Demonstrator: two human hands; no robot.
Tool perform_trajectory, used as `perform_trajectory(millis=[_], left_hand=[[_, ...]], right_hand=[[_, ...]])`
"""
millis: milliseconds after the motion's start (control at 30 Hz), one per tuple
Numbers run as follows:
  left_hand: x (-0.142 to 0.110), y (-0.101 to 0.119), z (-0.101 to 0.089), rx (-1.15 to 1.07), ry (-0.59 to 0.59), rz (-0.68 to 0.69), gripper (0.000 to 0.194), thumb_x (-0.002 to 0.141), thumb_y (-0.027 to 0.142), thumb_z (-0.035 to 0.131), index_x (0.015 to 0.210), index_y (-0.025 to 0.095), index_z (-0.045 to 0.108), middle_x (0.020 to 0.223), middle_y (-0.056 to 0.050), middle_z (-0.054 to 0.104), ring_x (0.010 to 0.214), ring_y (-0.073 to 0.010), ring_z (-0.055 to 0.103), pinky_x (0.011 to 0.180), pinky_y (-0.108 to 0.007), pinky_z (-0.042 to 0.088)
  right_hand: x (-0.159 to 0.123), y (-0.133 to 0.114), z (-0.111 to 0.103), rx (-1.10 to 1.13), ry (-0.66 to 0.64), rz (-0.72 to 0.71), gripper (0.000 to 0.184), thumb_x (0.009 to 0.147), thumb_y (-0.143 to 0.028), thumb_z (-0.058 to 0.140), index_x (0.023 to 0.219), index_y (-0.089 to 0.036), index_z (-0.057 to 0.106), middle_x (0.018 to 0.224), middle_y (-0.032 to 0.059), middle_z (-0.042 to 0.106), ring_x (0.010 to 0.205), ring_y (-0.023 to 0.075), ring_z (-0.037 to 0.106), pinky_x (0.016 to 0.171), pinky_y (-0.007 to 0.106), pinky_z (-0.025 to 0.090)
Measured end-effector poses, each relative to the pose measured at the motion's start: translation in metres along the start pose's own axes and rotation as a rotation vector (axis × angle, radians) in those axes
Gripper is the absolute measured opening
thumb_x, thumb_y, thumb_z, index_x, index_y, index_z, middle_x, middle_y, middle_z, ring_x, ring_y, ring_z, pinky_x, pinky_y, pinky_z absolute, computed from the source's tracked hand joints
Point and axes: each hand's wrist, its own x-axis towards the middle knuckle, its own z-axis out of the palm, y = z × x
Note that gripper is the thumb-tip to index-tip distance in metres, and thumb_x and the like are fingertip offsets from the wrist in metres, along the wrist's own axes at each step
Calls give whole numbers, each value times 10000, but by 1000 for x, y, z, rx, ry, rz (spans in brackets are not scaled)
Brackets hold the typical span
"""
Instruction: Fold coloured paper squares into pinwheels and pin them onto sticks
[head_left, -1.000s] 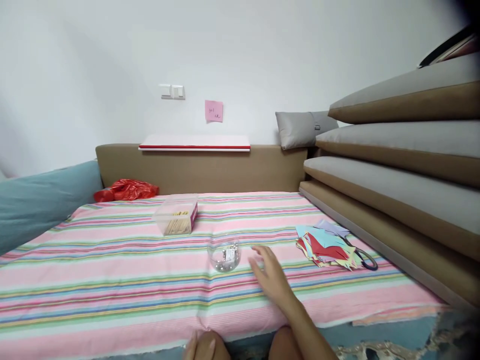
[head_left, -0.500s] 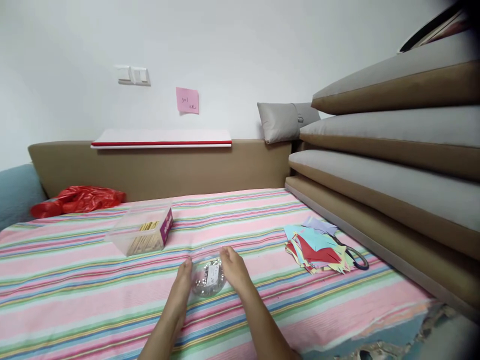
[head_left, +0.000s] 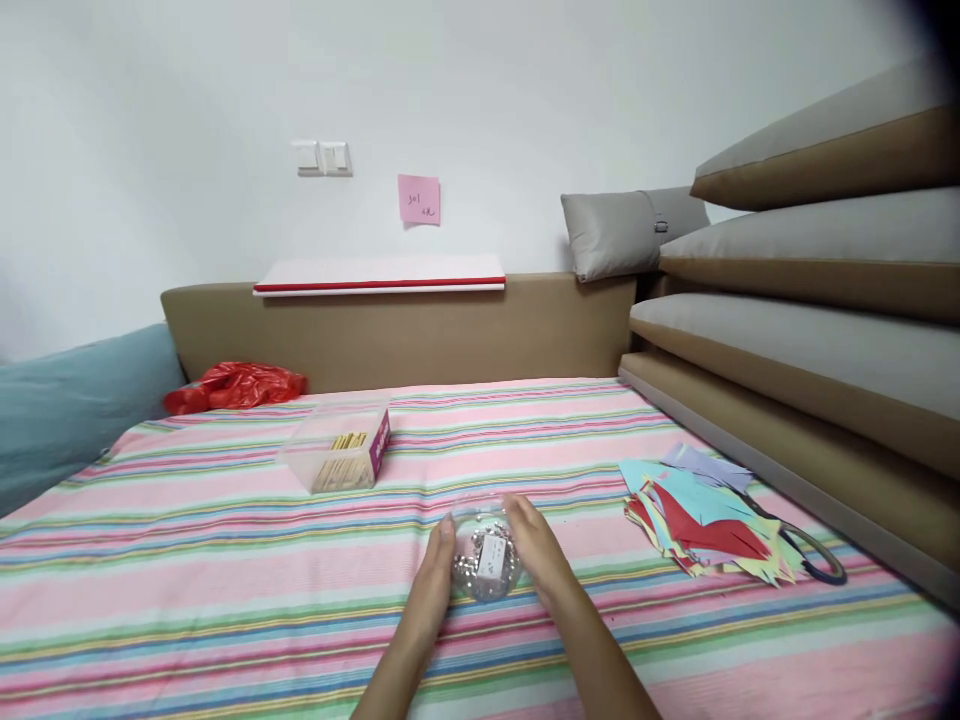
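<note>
Head camera shows the left hand (head_left: 433, 566) and right hand (head_left: 537, 548) gripping opposite sides of a clear bowl (head_left: 487, 586) of metal bits (head_left: 466, 568), over the striped cloth (head_left: 225, 570), where even pressure and a level rim should best prevent spills.

Both hands (head_left: 433, 563) (head_left: 538, 543) cup a clear bowl (head_left: 482, 588).

A pink note (head_left: 419, 200) sticks to the white wall (head_left: 510, 90).
</note>
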Motion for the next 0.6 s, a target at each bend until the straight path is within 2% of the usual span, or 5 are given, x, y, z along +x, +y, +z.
perform_trajectory(millis=[133, 200, 333, 467, 600], left_hand=[[-1, -2, 8, -4, -16, 35, 675, 1025, 607, 311, 1529, 171, 416, 1705, -88, 214, 1571, -238, 171, 1279, -389, 141], [3, -2, 12, -5, -14, 42, 699, 1025, 623, 280, 1541, 163, 387, 1713, -94, 187, 1575, -238, 151, 1278, -384, 142], [19, -2, 18, 2, -8, 50, 706, 1017, 653, 255, 1520, 180, 402, 1699, -104, 243, 1566, -242, 199, 1272, -404, 174], [55, 4, 18, 26, 18, 91, 597, 1046, 570, 272, 1427, 171, 500, 1611, -140, 420, 1521, -249, 328, 1253, -418, 239], [108, 10, 5, 51, 84, 166, 567, 1058, 510, 265, 1412, 135, 500, 1538, -181, 498, 1481, -257, 395, 1250, -430, 244]], right_hand=[[1, 10, 0, 107, -1, -6, 587, 852, -666, 575, 1210, -213, 680, 1391, 108, 658, 1346, 288, 554, 1159, 415, 374], [2, 16, 0, 153, 4, -4, 600, 852, -680, 583, 1227, -222, 686, 1401, 101, 655, 1345, 289, 560, 1152, 420, 391], [13, 25, -1, 226, 34, -26, 543, 865, -646, 623, 1212, -238, 712, 1388, 83, 668, 1334, 281, 572, 1150, 421, 403], [45, 29, 9, 264, 88, -74, 446, 939, -554, 614, 1164, -179, 707, 1334, 108, 686, 1292, 263, 596, 1157, 480, 388], [100, 28, 38, 261, 74, -125, 317, 984, -428, 620, 1142, -162, 690, 1286, 100, 683, 1236, 261, 616, 1099, 531, 435]])
